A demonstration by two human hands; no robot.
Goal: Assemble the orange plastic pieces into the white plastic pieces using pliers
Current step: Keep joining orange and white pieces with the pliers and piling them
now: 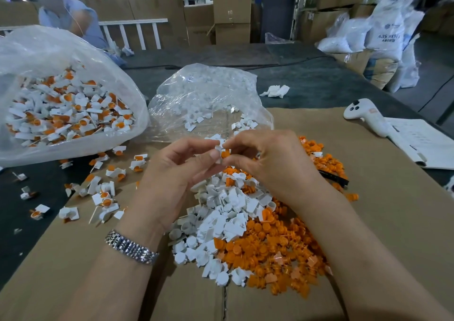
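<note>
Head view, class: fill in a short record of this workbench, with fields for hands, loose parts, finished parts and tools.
left hand: pinches a white piece
right hand: pinches an orange piece against it
loose parts: white pile, orange pile on cardboard
finished parts: in big clear bag
tools: no pliers in hand
</note>
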